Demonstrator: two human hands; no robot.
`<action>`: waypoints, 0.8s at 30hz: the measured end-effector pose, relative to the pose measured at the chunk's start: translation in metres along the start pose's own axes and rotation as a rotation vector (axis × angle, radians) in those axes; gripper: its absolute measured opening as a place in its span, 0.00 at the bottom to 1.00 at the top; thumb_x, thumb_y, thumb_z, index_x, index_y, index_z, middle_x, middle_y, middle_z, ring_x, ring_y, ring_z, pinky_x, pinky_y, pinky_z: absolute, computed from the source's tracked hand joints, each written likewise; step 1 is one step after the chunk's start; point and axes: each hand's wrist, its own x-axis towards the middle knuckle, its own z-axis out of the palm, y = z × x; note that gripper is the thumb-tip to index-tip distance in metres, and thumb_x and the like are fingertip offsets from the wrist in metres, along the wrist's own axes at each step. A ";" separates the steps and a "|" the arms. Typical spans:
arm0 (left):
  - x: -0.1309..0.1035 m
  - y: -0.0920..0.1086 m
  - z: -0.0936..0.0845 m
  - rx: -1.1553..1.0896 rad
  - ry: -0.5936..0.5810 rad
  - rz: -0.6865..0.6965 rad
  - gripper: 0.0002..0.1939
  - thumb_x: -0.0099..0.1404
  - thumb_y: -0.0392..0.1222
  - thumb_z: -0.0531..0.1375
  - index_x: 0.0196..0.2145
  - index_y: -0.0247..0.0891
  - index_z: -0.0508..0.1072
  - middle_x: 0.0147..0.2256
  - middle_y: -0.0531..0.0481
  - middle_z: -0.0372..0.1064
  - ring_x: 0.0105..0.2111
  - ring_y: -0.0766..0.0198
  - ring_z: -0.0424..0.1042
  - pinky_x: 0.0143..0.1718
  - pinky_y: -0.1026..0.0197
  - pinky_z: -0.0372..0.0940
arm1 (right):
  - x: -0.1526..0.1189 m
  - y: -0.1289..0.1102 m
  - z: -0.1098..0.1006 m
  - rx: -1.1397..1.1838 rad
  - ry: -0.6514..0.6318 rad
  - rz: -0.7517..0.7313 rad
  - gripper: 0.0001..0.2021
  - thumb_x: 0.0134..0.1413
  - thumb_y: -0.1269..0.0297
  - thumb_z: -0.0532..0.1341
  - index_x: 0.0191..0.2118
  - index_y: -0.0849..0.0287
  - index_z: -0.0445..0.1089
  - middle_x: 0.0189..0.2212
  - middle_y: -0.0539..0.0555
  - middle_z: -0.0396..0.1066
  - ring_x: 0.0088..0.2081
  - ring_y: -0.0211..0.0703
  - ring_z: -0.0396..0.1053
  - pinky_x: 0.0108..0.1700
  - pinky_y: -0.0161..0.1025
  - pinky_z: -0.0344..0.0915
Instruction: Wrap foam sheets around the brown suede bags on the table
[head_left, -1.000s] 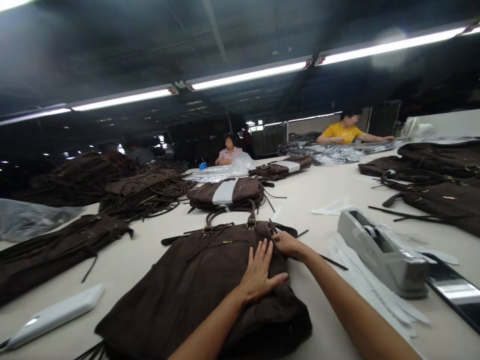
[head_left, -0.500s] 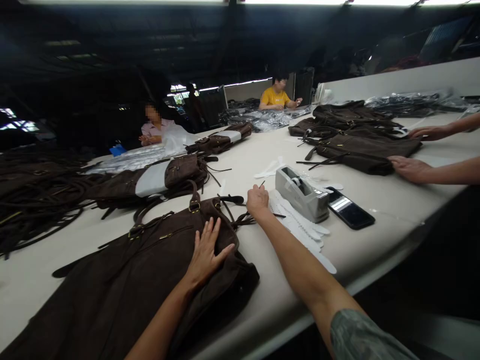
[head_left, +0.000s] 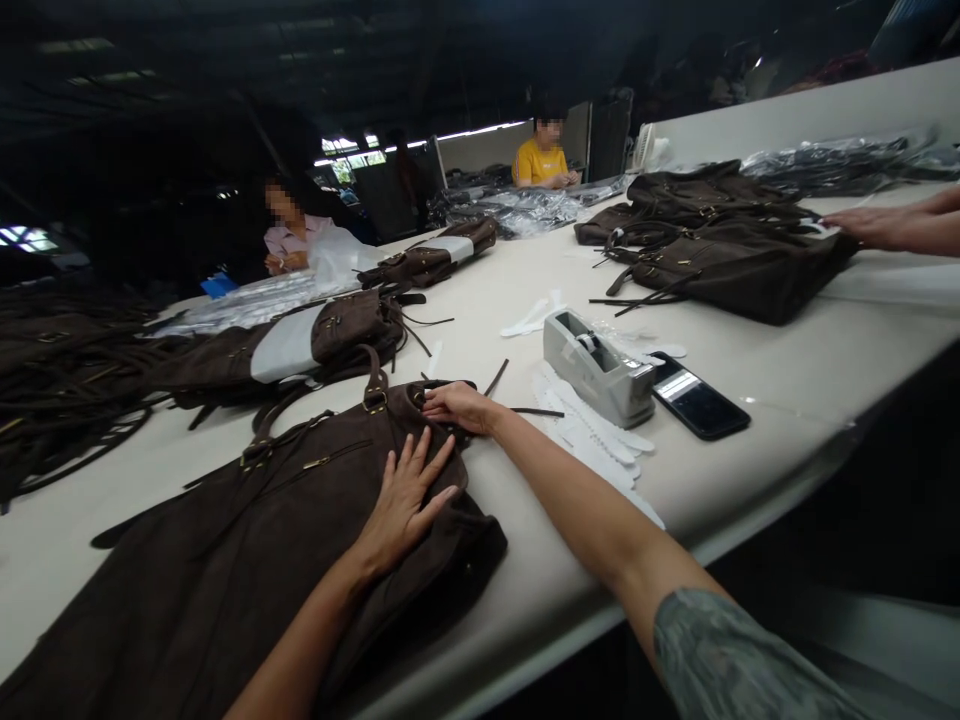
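A dark brown leather handbag (head_left: 247, 540) lies flat across the table in front of me, its handles and brass rings toward the far side. My left hand (head_left: 409, 495) rests on its upper right part, open, palm down with fingers spread. At the bag's top right corner, by a brass ring, my right hand (head_left: 459, 405) has its fingers pressed together. What they grip is partly hidden, and I cannot make it out. Thin dark leather cords (head_left: 536, 411) stick out past this hand.
Right of the bag stand a grey tape dispenser (head_left: 596, 375), white paper strips (head_left: 577, 430) and a black phone (head_left: 699, 395). More brown bags (head_left: 720, 265) lie at the right, near a co-worker's hand (head_left: 877, 225). Wrapped bags (head_left: 281, 345) lie left; two people sit beyond.
My right hand has moved left, from the cord ends to the bag's top corner. My left hand stays spread on the bag. At right, the co-worker's nearer hand has left the bag's edge.
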 end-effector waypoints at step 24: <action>-0.015 0.015 -0.028 -0.374 -0.064 0.038 0.43 0.63 0.71 0.39 0.65 0.42 0.57 0.69 0.51 0.38 0.69 0.48 0.33 0.67 0.40 0.30 | -0.084 -0.039 -0.037 -0.725 0.409 -0.380 0.14 0.55 0.79 0.58 0.47 0.64 0.73 0.49 0.57 0.68 0.51 0.46 0.66 0.54 0.41 0.62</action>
